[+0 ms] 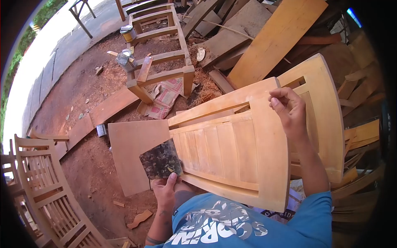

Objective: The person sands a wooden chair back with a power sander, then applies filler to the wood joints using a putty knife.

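Note:
A pale wooden chair back (231,149) with several vertical slats lies tilted in front of me. My right hand (289,109) grips its upper rail near the top edge, steadying it. My left hand (165,190) holds a dark, worn sheet of sandpaper (160,159) by its lower corner, just left of the slatted panel. The sandpaper hangs over a flat board (128,153) beside the chair back. A blue printed shirt shows at the bottom of the view.
A bare wooden frame (163,62) stands on the dirt floor ahead, with tins (127,32) on and beside it. Planks (277,37) are stacked at upper right. Another slatted chair part (45,186) lies at lower left. Sawdust and scraps cover the ground.

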A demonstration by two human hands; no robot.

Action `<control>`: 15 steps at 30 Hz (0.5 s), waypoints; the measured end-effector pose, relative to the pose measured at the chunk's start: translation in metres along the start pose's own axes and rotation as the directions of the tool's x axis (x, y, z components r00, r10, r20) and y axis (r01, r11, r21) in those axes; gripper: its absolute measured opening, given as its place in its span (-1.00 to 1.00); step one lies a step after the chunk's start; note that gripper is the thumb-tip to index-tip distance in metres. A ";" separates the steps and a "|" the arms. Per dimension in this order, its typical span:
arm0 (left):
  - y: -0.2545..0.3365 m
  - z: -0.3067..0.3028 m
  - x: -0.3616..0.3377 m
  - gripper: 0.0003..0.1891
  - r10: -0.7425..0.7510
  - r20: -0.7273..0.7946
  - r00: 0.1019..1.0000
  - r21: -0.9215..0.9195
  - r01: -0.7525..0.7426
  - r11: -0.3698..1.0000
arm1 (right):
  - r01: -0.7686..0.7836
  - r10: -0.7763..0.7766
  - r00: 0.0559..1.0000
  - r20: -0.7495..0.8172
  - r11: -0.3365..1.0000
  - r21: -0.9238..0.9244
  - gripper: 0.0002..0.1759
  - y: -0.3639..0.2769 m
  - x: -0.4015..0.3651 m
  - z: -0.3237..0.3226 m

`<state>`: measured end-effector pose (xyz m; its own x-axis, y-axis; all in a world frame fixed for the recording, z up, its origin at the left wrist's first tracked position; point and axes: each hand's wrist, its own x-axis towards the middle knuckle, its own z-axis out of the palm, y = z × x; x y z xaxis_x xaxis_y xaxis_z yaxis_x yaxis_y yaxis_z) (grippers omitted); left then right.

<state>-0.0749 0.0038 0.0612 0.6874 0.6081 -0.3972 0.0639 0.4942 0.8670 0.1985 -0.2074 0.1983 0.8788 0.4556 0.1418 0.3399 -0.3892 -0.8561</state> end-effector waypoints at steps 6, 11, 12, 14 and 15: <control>0.021 -0.006 0.029 -0.80 -0.200 0.455 0.868 -0.006 0.228 0.974 | -0.305 0.289 0.837 0.465 0.951 -0.044 -0.50 -0.046 -0.063 0.065; 0.020 0.006 0.047 -0.73 -0.185 0.825 0.533 0.165 0.086 0.983 | -0.729 0.629 0.684 0.369 0.594 0.340 -0.67 -0.040 -0.122 0.148; 0.019 0.004 0.051 -0.76 -0.251 0.827 0.503 0.199 0.157 0.967 | -0.725 0.645 0.688 0.334 0.586 0.362 -0.70 -0.041 -0.123 0.154; 0.015 0.000 0.061 -0.81 -0.375 0.825 0.422 0.270 0.290 0.918 | -0.710 0.674 0.693 0.256 0.574 0.408 -0.76 -0.041 -0.125 0.163; 0.015 -0.001 0.067 -0.80 -0.397 0.834 0.383 0.284 0.320 0.904 | -0.705 0.671 0.699 0.247 0.592 0.390 -0.76 -0.035 -0.132 0.165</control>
<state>-0.0285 0.0529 0.0468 0.8413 -0.4814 -0.2459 0.4829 0.4649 0.7421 0.0153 -0.1214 0.1275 0.7598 0.2556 -0.5978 -0.5492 -0.2399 -0.8005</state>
